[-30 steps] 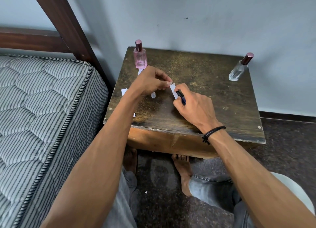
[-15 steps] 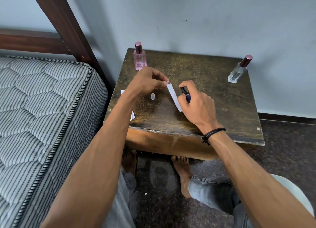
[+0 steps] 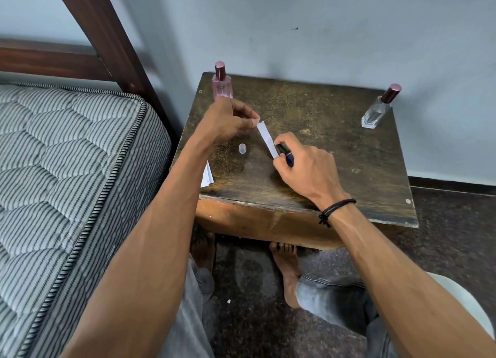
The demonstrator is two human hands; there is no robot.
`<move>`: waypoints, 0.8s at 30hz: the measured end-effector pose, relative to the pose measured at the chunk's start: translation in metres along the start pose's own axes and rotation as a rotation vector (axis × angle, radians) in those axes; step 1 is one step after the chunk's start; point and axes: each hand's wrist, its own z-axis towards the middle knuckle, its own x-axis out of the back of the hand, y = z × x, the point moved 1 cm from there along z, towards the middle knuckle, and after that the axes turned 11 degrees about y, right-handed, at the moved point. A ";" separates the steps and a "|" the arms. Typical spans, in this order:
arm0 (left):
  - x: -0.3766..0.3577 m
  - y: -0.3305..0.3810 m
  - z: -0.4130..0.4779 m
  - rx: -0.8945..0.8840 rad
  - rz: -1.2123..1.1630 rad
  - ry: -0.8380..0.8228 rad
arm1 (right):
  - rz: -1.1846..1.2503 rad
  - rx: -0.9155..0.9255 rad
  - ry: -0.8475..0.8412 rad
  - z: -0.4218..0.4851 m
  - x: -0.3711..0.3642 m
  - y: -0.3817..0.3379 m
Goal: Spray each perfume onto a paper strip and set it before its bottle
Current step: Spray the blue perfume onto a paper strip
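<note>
Spare paper strips [image 3: 207, 175] lie half hidden under the left forearm, at the near left edge of the table [image 3: 349, 153]. Just beyond the left hand [image 3: 228, 121] stands the pink bottle [image 3: 222, 85], capped and upright. The left hand pinches the far end of a white paper strip [image 3: 267, 138] between thumb and fingertip, its other fingers curled in. The strip slants down toward the right hand. It is thin and light and would likely flop or twist in any draught, so holding it by the very end looks right: this keeps the fingers out of the spray and leaves the rest free to wet.

A small clear cap [image 3: 242, 148] sits on the table just nearer than the left hand, between the two hands. The right hand [image 3: 303, 167] is curled round a slim dark spray bottle [image 3: 285, 153], whose head is right by the strip's lower end. The bottle looks smooth and narrow, apt to slip, so it is best gripped round the body. Well beyond the right hand, to its right, stands the clear bottle [image 3: 377, 110], which looks like glass and breakable.
</note>
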 end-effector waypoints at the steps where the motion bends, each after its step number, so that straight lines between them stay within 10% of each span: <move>1: 0.001 0.000 0.000 0.001 -0.004 0.003 | -0.004 0.002 0.000 0.000 0.000 0.000; 24: -0.001 0.004 -0.003 -0.008 -0.022 -0.025 | -0.051 0.040 -0.011 -0.002 -0.001 -0.001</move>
